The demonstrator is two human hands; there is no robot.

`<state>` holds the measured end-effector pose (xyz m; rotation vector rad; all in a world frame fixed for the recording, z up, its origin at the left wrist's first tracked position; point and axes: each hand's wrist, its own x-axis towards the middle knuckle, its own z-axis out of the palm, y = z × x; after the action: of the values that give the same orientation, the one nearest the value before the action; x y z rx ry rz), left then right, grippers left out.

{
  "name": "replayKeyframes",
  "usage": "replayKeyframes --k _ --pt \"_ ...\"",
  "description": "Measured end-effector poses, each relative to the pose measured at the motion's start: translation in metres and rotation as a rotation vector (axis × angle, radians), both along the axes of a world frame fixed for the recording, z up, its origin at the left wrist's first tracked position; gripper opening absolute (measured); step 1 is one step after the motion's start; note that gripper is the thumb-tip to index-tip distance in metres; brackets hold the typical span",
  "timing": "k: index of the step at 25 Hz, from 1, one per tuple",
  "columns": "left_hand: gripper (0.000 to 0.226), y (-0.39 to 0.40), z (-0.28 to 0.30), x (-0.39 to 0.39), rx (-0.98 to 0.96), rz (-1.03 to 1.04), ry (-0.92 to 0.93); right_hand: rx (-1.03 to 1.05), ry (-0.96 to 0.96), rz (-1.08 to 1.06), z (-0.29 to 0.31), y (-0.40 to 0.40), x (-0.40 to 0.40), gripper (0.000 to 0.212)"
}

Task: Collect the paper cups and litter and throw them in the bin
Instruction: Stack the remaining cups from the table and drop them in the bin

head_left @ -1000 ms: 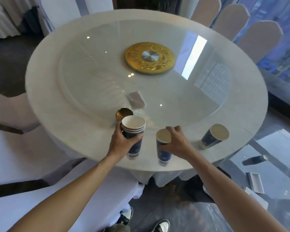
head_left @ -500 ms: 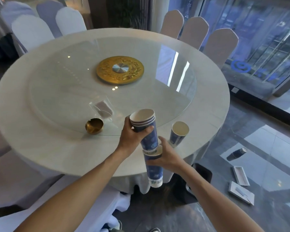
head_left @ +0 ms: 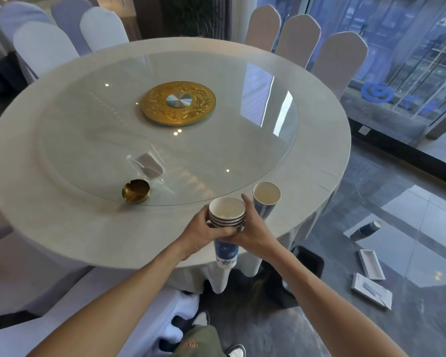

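1. Two bare hands meet at the near edge of the round white counter [head_left: 62, 235], both wrapped around one stack of nested blue-and-white paper cups [head_left: 226, 222].
2. Left hand [head_left: 204, 231] has its grip pressed around the upper part of the stack, just under the layered rims, with the thumb on the near side.
3. Right hand [head_left: 252, 228] has its grip pressed against the stack's right side, fingers curled in to meet the left hand's fingertips.
4. Four or so rims show at the top of the stack; its lower end hangs past the counter's near edge, in front of the white tablecloth.
5. One single blue paper cup with a pale inside [head_left: 266, 199] stands upright on the counter just beyond the right hand, near the near-right edge; whether the fingers touch it cannot be told.
6. One round brass ashtray [head_left: 136, 191] sits at the near rim of the glass turntable [head_left: 242, 150], with a clear plastic card stand [head_left: 150, 164] just behind it.
7. One gold disc [head_left: 178, 103] marks the turntable's centre.
8. On the dark tiled floor to the right lie another blue paper cup on its side [head_left: 366, 230] and two flat white box pieces [head_left: 371, 264].
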<state>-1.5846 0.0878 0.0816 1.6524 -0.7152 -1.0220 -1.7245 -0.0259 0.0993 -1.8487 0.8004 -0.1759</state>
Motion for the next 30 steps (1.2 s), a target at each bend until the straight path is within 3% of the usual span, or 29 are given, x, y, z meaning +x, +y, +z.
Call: replayKeyframes --k 5,9,13,18,21,25,30 --pt "0.091 -0.014 -0.018 0.018 0.037 0.095 -0.009 -0.120 0.098 0.133 0.000 -0.031 0.007 0.128" --pt "0.105 -0.041 -0.020 0.040 0.070 0.201 -0.079 -0.377 0.167 -0.253 -0.017 -0.080 0.003 0.121" --pt "0.100 -0.080 -0.012 0.064 0.017 0.186 -0.085 -0.245 0.305 -0.393 -0.049 -0.106 0.007 0.131" --pt "0.097 -0.131 0.006 0.082 -0.077 0.116 -0.066 -0.093 0.213 -0.484 -0.069 -0.112 0.011 0.102" --pt "0.098 -0.171 0.023 0.079 -0.159 0.101 -0.056 -0.100 0.207 -0.515 -0.061 -0.119 -0.001 0.103" --pt "0.103 -0.223 0.043 0.045 -0.253 0.056 -0.028 -0.047 0.219 -0.598 -0.047 -0.123 -0.043 0.096" --pt "0.099 -0.251 0.047 -0.033 -0.246 -0.186 -0.074 -0.061 0.164 -0.650 -0.031 -0.121 -0.099 0.070"
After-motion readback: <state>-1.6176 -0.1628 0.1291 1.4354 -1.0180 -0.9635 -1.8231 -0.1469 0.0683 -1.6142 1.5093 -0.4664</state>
